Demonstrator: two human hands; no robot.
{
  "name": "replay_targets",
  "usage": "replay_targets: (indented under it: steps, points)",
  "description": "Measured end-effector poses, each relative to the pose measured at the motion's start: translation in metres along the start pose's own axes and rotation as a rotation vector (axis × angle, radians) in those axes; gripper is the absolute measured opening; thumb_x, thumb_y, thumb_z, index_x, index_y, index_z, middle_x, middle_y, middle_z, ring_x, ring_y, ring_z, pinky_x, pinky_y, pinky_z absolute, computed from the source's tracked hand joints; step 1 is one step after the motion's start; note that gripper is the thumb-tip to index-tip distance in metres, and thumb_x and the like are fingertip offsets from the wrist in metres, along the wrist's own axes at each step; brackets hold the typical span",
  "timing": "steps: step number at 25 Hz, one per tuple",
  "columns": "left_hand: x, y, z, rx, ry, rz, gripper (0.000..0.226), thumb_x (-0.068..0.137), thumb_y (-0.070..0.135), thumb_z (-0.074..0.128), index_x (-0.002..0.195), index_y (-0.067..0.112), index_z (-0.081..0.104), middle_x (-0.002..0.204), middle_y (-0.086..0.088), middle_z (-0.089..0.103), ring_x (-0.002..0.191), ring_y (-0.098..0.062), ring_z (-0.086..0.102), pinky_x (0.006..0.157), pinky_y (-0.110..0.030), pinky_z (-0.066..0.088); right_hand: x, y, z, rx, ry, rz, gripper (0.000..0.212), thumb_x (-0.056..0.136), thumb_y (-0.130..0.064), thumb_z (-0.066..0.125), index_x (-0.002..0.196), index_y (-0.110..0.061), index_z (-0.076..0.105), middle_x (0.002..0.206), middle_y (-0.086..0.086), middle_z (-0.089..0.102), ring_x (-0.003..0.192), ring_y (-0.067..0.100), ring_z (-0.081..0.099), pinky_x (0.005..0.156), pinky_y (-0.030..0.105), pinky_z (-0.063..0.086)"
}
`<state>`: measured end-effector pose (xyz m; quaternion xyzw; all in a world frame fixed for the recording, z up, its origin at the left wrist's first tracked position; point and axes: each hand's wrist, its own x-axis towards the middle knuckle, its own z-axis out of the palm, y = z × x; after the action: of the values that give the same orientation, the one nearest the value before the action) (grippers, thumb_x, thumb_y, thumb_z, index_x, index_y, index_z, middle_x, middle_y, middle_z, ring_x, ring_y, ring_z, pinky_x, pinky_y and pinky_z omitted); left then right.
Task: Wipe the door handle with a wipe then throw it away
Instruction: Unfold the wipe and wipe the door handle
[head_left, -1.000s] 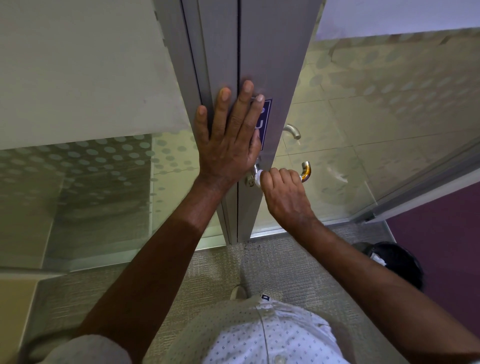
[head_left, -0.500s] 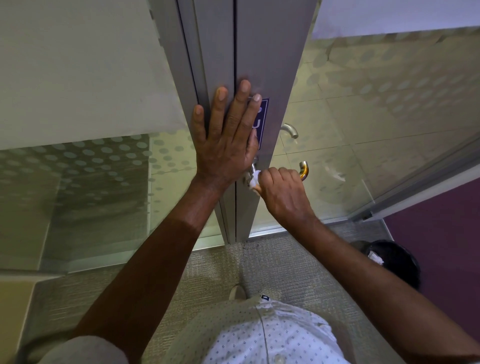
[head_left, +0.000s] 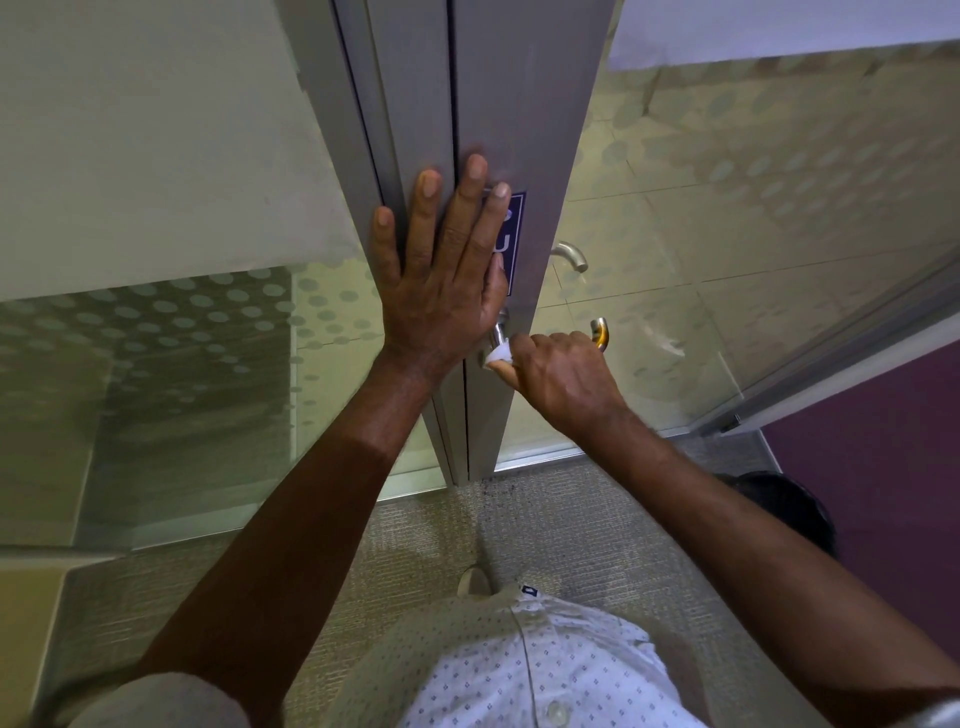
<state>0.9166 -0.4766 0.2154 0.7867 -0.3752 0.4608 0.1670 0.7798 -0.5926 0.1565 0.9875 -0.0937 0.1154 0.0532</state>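
Note:
My left hand (head_left: 447, 280) lies flat, fingers spread, against the grey door frame (head_left: 519, 130), partly covering a blue sign (head_left: 514, 218). My right hand (head_left: 561, 374) is closed around the metal door handle (head_left: 598, 332) with a white wipe (head_left: 500, 356) bunched inside the fist. Only the handle's curved end and a short piece near its base show. A bit of wipe sticks out on the thumb side.
Glass panels with frosted dots flank the frame. A second handle (head_left: 571, 255) shows behind the glass door (head_left: 727, 234). A dark bin (head_left: 784, 509) stands on the carpet at the lower right, beside a purple wall (head_left: 883, 493). My shoe tip (head_left: 474, 581) is near the door's foot.
My right hand has slid a little along the handle toward its base with the wipe. My left hand stays pressed on the frame.

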Motion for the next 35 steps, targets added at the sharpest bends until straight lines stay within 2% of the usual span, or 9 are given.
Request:
replay_targets:
  steps: [5, 10, 14, 18, 23, 26, 29, 32, 35]
  points:
    - [-0.001, -0.001, 0.001, -0.008, 0.001, -0.003, 0.061, 0.106, 0.045, 0.047, 0.16, 0.023, 0.028, 0.171, 0.005, -0.024, 0.159, -0.02, -0.025, 0.127, -0.05, -0.015, -0.022, 0.015, 0.022, 0.054, 0.178, -0.109, 0.017, 0.105, -0.028, 0.048, 0.109, -0.013, 0.054, 0.091, 0.007, 0.055, 0.079, 0.027, 0.049, 0.076, 0.041, 0.038]
    - [-0.001, -0.002, 0.003, -0.018, 0.008, 0.001, 0.063, 0.105, 0.044, 0.048, 0.161, 0.023, 0.027, 0.172, 0.004, -0.02, 0.16, -0.021, -0.022, 0.128, -0.05, -0.014, -0.028, 0.058, 0.03, -0.092, 0.245, -0.244, 0.017, 0.106, -0.014, 0.044, 0.119, -0.008, 0.055, 0.094, 0.01, 0.052, 0.084, 0.029, 0.045, 0.091, 0.044, 0.039]
    - [-0.002, -0.002, 0.003, -0.013, -0.007, 0.004, 0.063, 0.106, 0.044, 0.048, 0.161, 0.023, 0.027, 0.171, 0.004, -0.02, 0.159, -0.021, -0.023, 0.128, -0.05, -0.016, -0.022, 0.088, 0.028, -0.077, 0.263, -0.414, 0.02, 0.109, -0.018, 0.04, 0.118, -0.007, 0.055, 0.094, 0.011, 0.052, 0.084, 0.03, 0.047, 0.092, 0.044, 0.04]
    - [-0.002, -0.002, 0.001, -0.004, -0.018, 0.006, 0.065, 0.105, 0.044, 0.049, 0.161, 0.023, 0.024, 0.171, 0.004, -0.024, 0.158, -0.021, -0.025, 0.127, -0.05, -0.017, -0.004, 0.1, 0.021, 0.039, 0.175, -0.562, 0.032, 0.109, -0.036, 0.043, 0.107, -0.007, 0.057, 0.089, 0.012, 0.061, 0.079, 0.03, 0.053, 0.086, 0.044, 0.045]
    - [-0.001, 0.001, -0.001, 0.014, -0.019, -0.001, 0.064, 0.104, 0.042, 0.049, 0.16, 0.023, 0.026, 0.171, 0.005, -0.023, 0.159, -0.021, -0.024, 0.128, -0.05, -0.015, 0.011, 0.091, 0.008, 0.075, -0.028, -0.478, 0.056, 0.107, -0.056, 0.029, 0.086, -0.015, 0.06, 0.064, 0.006, 0.06, 0.055, 0.028, 0.053, 0.067, 0.038, 0.045]
    - [-0.001, 0.001, -0.001, 0.044, -0.014, 0.001, 0.065, 0.104, 0.043, 0.05, 0.161, 0.023, 0.025, 0.172, 0.005, -0.022, 0.159, -0.022, -0.023, 0.128, -0.051, -0.016, 0.008, 0.09, 0.01, 0.162, 0.044, -0.471, 0.05, 0.107, -0.05, 0.034, 0.084, -0.014, 0.06, 0.065, 0.007, 0.06, 0.056, 0.03, 0.052, 0.066, 0.038, 0.043]
    - [-0.002, 0.0, 0.001, 0.074, -0.023, 0.007, 0.066, 0.105, 0.045, 0.048, 0.161, 0.023, 0.021, 0.173, 0.004, -0.02, 0.159, -0.023, -0.023, 0.128, -0.051, -0.017, -0.003, 0.103, 0.023, 0.192, 0.117, -0.532, 0.032, 0.107, -0.036, 0.043, 0.102, -0.01, 0.06, 0.084, 0.01, 0.062, 0.074, 0.032, 0.053, 0.076, 0.042, 0.042]
    - [-0.004, 0.0, 0.004, 0.098, -0.036, -0.008, 0.064, 0.106, 0.047, 0.046, 0.161, 0.022, 0.025, 0.174, -0.001, 0.007, 0.159, -0.022, -0.023, 0.128, -0.051, -0.018, -0.006, 0.115, 0.031, 0.157, 0.145, -0.597, 0.02, 0.103, -0.019, 0.051, 0.116, -0.005, 0.056, 0.09, 0.014, 0.058, 0.083, 0.034, 0.051, 0.082, 0.046, 0.044]
    - [-0.006, -0.002, 0.005, 0.118, -0.046, -0.005, 0.066, 0.106, 0.048, 0.047, 0.162, 0.022, 0.023, 0.165, -0.007, 0.023, 0.159, -0.023, -0.023, 0.128, -0.051, -0.018, 0.0, 0.114, 0.025, 0.103, 0.134, -0.63, 0.009, 0.1, -0.011, 0.055, 0.107, -0.006, 0.058, 0.084, 0.013, 0.058, 0.074, 0.032, 0.05, 0.071, 0.043, 0.042]
